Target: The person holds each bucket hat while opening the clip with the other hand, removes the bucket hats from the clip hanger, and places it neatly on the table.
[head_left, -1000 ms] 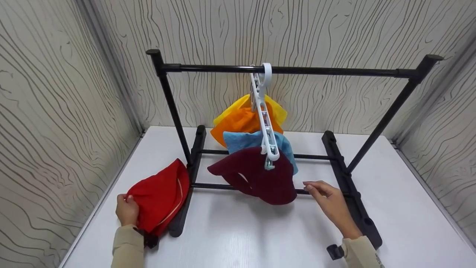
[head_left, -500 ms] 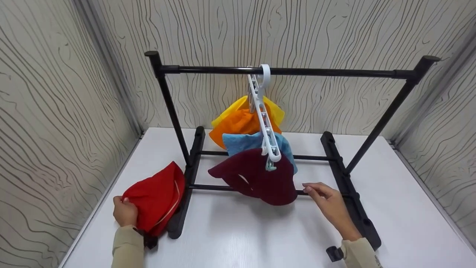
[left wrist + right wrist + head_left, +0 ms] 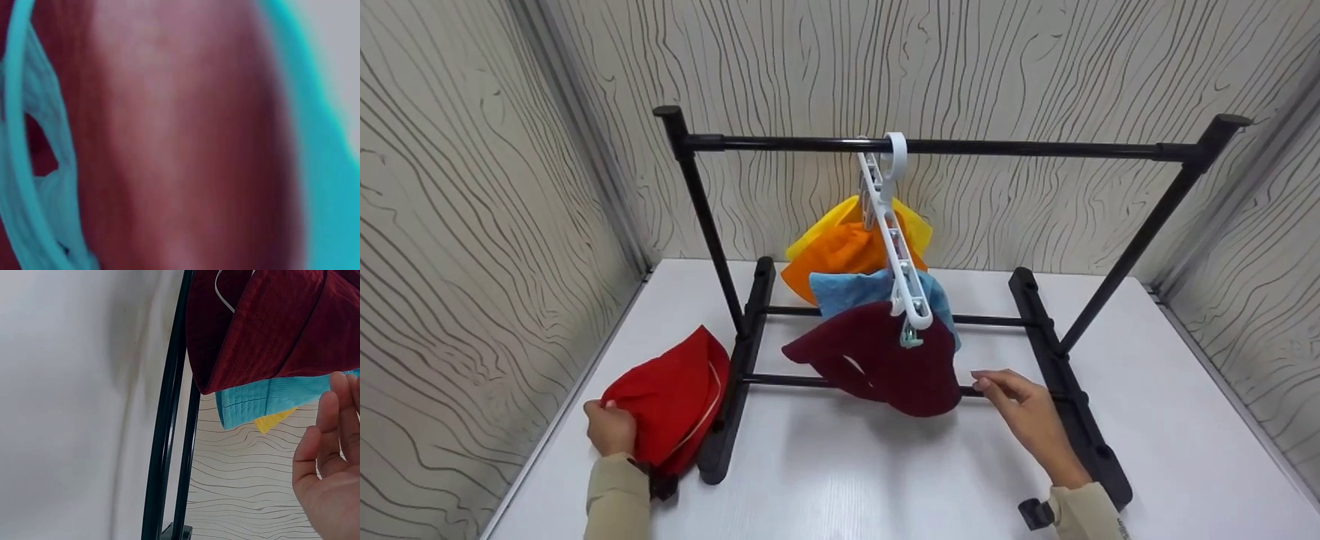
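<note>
My left hand [image 3: 611, 429] grips the edge of a red bucket hat [image 3: 667, 401] at the rack's left foot. The left wrist view is mostly blur and turquoise patches, so the grip is hard to read there. A maroon bucket hat [image 3: 900, 375] hangs tilted from a clip at the near end of a white clip hanger [image 3: 911, 289]. To the right of this hat is my right hand [image 3: 1027, 420], its fingers loosely bent and holding nothing. In the right wrist view its fingertips [image 3: 328, 402] appear close to the hat; contact cannot be told.
Behind the maroon hat hang a light blue hat [image 3: 840, 289], an orange one [image 3: 832, 255] and a yellow one [image 3: 919, 225]. The hanger hooks over the top bar [image 3: 1035, 147] of a black rack. Patterned panels [image 3: 997, 67] enclose the white table [image 3: 840, 487].
My left hand has drawn the red hat slightly left, away from the rack's foot. My right hand and the hanging hats have stayed almost still.
</note>
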### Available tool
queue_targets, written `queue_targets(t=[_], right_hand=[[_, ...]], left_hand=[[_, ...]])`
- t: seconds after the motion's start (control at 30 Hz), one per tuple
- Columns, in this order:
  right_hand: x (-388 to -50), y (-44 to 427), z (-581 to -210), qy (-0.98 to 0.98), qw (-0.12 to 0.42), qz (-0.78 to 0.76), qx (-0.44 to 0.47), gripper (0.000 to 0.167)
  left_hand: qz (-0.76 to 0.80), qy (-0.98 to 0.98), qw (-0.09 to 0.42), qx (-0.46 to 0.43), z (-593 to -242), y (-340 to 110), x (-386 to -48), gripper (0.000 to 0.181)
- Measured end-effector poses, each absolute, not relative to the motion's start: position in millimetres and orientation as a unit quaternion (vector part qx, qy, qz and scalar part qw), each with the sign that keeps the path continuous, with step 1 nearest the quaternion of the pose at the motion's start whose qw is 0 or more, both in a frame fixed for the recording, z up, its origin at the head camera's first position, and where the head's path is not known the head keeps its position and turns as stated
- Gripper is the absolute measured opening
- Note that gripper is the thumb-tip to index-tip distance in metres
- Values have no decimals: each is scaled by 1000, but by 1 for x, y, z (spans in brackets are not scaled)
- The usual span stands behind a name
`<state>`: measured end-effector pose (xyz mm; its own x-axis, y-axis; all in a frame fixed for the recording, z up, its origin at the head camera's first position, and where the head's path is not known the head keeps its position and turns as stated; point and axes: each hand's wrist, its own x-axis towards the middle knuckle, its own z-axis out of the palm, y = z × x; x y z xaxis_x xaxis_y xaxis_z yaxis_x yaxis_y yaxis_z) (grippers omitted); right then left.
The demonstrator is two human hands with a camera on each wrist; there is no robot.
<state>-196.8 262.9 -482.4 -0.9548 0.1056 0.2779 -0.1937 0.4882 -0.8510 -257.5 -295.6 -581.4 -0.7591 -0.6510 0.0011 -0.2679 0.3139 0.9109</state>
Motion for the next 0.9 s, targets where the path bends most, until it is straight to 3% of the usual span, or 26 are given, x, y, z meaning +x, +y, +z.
queue_targets(t=[0.37,0.63,0.9], right_hand=[[-195,267,-484,-840,155,520,26,16],[-195,270,-484,-836,149,527,35,16],[-197,274,-480,-837,151,525,44,15]], left_hand=[[-541,-755,188,318,-577,-299,-260,37],[-529,-769,178,311,-571,-307,-259,34],[-513,-771,206,316,-573,-303,-262,42]])
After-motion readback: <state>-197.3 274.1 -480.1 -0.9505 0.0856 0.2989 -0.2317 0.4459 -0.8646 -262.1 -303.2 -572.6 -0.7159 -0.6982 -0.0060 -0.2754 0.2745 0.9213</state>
